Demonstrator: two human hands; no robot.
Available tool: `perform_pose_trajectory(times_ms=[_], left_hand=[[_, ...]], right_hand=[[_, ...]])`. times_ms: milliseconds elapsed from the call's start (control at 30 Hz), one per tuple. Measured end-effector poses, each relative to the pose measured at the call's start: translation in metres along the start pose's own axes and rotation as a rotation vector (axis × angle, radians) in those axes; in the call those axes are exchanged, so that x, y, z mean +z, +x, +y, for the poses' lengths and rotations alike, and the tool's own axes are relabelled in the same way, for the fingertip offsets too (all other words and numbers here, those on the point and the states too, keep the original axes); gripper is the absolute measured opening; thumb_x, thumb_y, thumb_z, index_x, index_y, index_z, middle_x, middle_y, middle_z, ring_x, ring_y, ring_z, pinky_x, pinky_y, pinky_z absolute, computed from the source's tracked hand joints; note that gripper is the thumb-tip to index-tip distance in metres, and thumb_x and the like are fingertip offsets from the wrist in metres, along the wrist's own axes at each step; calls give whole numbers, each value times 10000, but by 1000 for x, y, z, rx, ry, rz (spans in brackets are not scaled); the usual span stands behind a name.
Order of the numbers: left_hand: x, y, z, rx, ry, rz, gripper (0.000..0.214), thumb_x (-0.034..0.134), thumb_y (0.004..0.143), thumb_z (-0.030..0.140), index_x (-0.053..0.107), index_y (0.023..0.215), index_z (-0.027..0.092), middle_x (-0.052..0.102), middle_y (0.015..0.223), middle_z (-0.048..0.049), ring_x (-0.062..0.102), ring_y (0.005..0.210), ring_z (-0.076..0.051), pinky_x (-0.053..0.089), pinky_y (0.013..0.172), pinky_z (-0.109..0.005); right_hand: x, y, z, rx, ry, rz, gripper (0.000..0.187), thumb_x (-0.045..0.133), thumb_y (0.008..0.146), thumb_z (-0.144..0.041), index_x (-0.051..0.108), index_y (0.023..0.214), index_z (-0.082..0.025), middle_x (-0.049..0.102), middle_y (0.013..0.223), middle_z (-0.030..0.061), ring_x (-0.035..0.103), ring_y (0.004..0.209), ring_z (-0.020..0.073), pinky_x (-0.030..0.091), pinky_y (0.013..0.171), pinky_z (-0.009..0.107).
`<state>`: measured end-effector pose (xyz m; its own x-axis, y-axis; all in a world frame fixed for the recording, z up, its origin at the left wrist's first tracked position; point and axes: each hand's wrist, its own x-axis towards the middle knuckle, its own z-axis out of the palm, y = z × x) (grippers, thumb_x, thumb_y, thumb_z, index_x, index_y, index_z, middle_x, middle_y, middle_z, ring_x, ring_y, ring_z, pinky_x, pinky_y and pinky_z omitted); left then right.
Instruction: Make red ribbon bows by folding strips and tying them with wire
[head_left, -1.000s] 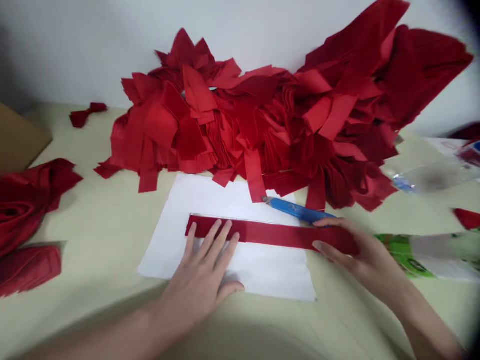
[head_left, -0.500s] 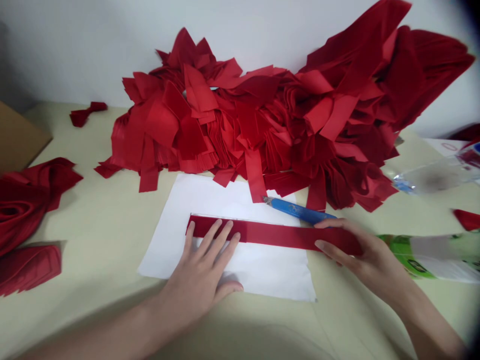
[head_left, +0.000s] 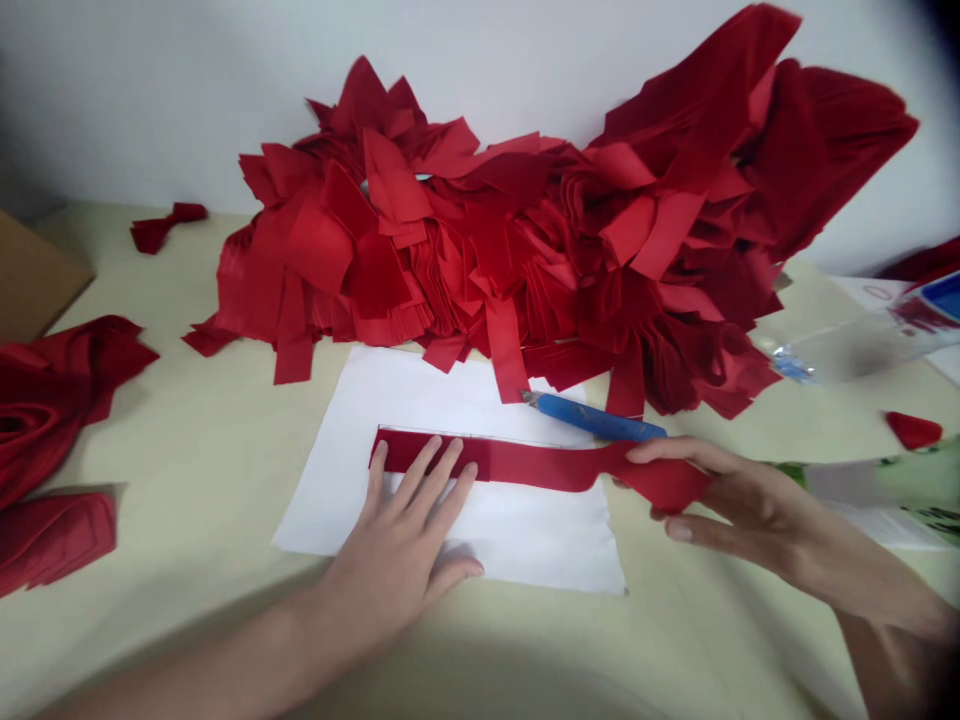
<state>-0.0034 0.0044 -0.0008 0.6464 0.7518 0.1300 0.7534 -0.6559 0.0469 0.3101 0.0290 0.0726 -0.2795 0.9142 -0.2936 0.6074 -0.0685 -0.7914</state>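
The left hand [head_left: 397,525] lies flat and wide, fingers spread on a smooth red fabric strip [head_left: 525,465] over white paper [head_left: 525,530] — the right hand [head_left: 739,510] pinches the strip's rumpled end narrowly — with a slim blue knife [head_left: 592,417] just beyond it.

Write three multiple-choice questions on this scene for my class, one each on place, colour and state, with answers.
1. Where does the blue-handled craft knife lie?
A) Beyond the cloth strip
B) Inside a box
C) On the floor

2. What colour is the strip under the left hand?
A) Blue
B) Green
C) Red

3. How is the strip's right end?
A) Lying flat
B) Raised in the right hand
C) Cut off

Answers:
1 A: it lies past the strip's far edge, by the red cloth pile.
2 C: red shows between the fingers.
3 B: thumb and fingers pinch it past the white paper's edge.
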Motion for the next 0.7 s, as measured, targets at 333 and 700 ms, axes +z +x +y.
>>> perform_pose_trajectory(times_ms=[333,700], left_hand=[[-1,-1,-1,-10,-65,-14,642,291,912,535,275,1416,139,250,1498,-151,226,1372,-307,127,1076,-633],[-3,-1,0,-54,-142,4,642,341,899,531,296,1404,137,409,1402,-179,283,1346,-318,131,1082,-624]], right_hand=[[-14,6,-10,-188,-159,-89,252,491,871,-411,639,1060,-333,671,1013,47,640,870,229,538,691,327],[33,62,-55,-265,-136,-117,188,592,818,-379,634,859,-201,655,862,22,581,755,153,455,696,269]])
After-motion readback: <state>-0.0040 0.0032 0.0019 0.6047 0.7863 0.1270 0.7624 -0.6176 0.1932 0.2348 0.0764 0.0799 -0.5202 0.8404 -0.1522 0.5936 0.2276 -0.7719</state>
